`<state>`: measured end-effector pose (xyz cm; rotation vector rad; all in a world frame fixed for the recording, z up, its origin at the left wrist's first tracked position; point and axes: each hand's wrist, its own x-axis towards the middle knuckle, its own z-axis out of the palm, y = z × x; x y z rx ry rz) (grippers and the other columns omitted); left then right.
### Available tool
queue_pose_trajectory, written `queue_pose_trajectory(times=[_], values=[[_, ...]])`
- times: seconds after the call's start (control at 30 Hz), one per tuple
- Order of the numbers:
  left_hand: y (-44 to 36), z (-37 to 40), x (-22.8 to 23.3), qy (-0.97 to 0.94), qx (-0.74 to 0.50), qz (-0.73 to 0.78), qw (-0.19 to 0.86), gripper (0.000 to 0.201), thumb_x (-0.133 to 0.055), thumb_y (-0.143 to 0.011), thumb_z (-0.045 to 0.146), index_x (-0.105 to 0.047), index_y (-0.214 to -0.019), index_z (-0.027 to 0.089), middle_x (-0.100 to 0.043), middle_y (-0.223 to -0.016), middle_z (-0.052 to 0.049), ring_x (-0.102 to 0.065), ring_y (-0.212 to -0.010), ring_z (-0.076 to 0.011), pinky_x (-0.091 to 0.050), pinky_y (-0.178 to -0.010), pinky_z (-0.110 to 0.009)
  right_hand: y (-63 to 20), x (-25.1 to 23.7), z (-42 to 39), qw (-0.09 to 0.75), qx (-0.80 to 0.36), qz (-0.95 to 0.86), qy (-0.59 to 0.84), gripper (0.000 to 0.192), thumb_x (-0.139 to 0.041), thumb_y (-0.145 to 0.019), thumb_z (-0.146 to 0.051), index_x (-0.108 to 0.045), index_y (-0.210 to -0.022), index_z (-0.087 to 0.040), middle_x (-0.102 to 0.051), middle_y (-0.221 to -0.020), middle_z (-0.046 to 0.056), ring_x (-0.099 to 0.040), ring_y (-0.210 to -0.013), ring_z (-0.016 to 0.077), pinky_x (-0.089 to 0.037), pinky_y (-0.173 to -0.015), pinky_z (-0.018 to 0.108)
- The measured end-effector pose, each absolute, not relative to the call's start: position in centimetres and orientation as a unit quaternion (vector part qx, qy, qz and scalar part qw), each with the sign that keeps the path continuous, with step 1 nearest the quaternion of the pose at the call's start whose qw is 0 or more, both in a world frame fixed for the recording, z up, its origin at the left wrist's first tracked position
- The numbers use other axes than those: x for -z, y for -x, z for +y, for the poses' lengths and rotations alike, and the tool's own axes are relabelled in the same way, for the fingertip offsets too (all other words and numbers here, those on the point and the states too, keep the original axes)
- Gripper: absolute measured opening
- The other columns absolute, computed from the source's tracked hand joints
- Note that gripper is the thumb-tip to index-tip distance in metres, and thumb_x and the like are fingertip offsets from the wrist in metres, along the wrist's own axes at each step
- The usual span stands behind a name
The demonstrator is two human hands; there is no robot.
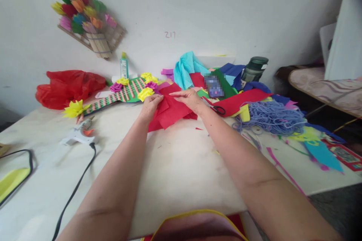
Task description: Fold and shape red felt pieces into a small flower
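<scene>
While your left hand (150, 106) pinches the near-left edge of the crumpled red tissue-paper sheets (169, 112) at mid-table, your right hand (189, 99) rests flat, fingers extended, on their far side; both hands touch them, black-handled scissors (217, 109) just right.

Red paper sheets (169, 111), bluish-purple yarn (271, 117), yellow paper flower (74, 109), and a seemingly green-and-pink striped board (118, 96).

Both forearms bare from elbow to wrist with no sleeves, watch, rings or bracelets visible on the left hand (151, 106) or the right hand (189, 99), and a pinkish-red garment edged with a narrow yellow trim (198, 212) at the near edge.
</scene>
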<state>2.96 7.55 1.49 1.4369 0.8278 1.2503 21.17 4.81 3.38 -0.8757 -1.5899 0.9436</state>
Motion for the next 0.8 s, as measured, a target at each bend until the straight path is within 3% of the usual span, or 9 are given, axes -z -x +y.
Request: queue_pose_trajectory(times=[0.63, 0.8], values=[[-3.32, 6.9, -2.07, -0.558, -0.516, 0.346, 0.55, 0.025, -0.065, -0.064, 0.033, -0.046, -0.057, 0.017, -0.044, -0.05, 0.003, -0.04, -0.045, -0.0075, -0.03, -0.043, -0.021, -21.85, -3.45, 4.94, 0.46, -0.312, -0.735, 0.388, 0.024, -0.059, -0.068, -0.016, -0.075, -0.086, -0.019, -0.073, -0.085, 0.003, -0.064, -0.083, 0.0163, -0.047, -0.079, 0.029], [-3.44, 7.22, -2.11, -0.538, -0.528, 0.361, 0.549, 0.03, -0.061, -0.063, 0.031, -0.037, -0.052, 0.019, -0.032, -0.044, 0.006, -0.028, -0.037, -0.005, -0.019, -0.037, -0.021, -21.74, -3.58, 4.92, 0.46, -0.296, -0.743, 0.385, 0.022, -0.059, -0.067, -0.015, -0.075, -0.083, -0.019, -0.072, -0.081, 0.003, -0.063, -0.079, 0.015, -0.047, -0.077, 0.027]])
